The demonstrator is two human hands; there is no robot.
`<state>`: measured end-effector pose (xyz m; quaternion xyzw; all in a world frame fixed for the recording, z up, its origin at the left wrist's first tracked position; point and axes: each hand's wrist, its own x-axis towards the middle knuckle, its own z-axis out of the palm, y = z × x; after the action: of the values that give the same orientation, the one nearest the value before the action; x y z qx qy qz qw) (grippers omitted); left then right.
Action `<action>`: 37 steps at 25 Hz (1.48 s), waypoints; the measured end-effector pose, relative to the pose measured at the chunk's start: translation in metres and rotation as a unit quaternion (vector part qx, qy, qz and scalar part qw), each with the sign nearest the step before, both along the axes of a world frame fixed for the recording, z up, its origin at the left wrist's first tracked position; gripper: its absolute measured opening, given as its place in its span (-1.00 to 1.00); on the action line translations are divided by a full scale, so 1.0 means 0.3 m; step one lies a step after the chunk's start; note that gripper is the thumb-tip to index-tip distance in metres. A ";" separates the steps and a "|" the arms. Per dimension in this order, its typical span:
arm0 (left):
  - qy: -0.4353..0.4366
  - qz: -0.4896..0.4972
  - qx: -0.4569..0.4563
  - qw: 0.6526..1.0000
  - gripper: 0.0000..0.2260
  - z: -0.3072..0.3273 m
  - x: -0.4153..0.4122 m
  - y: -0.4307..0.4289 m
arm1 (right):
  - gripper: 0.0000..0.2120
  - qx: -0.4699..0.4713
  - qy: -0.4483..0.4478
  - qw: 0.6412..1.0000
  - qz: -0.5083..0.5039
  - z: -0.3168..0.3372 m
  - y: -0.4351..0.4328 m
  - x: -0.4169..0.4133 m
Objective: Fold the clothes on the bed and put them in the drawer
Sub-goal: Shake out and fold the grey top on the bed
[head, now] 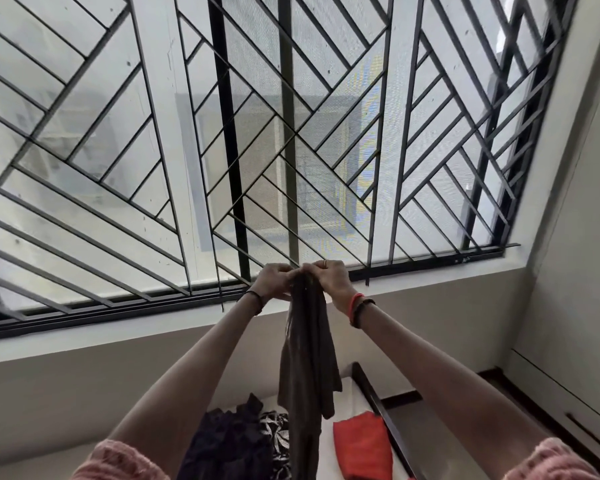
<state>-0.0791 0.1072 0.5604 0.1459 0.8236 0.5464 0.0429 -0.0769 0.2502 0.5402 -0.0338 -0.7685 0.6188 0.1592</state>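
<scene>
Long grey-brown cloth garment (pixel 307 358): held up in the air, hanging straight down over the white bed (pixel 328 452), bunched at the top. Both hands grip its top edge close together: left hand (pixel 274 282) and right hand (pixel 329 280), fingers curled round the fabric. Garment type unclear, probably trousers.

On the bed below: dark purple crumpled clothes pile (pixel 229 441), black-and-white patterned garment (pixel 278 434) just beside it, folded red-orange cloth (pixel 362 445) to the right.

Behind the hands: large window with black diagonal metal grille (pixel 291 133). Far right: white cabinet front with dark bar handle (pixel 586 434).
</scene>
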 end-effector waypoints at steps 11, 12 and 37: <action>-0.104 -0.064 0.208 0.970 -0.92 -0.017 0.022 0.014 | -0.88 -0.130 -0.051 0.983 0.119 0.065 0.016 0.001; -0.095 -0.061 0.219 0.969 -0.93 -0.015 0.022 0.011 | -0.90 -0.154 -0.053 0.977 0.136 0.078 0.016 0.006; 0.268 0.119 -0.161 0.942 -0.78 0.077 -0.020 -0.037 | -0.62 0.005 0.036 0.972 0.231 0.017 0.068 0.073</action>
<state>-0.0849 0.0962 0.5836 0.1788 0.8931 0.3480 -0.2221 -0.0551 0.2707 0.5454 0.1678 -0.7526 0.6355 0.0396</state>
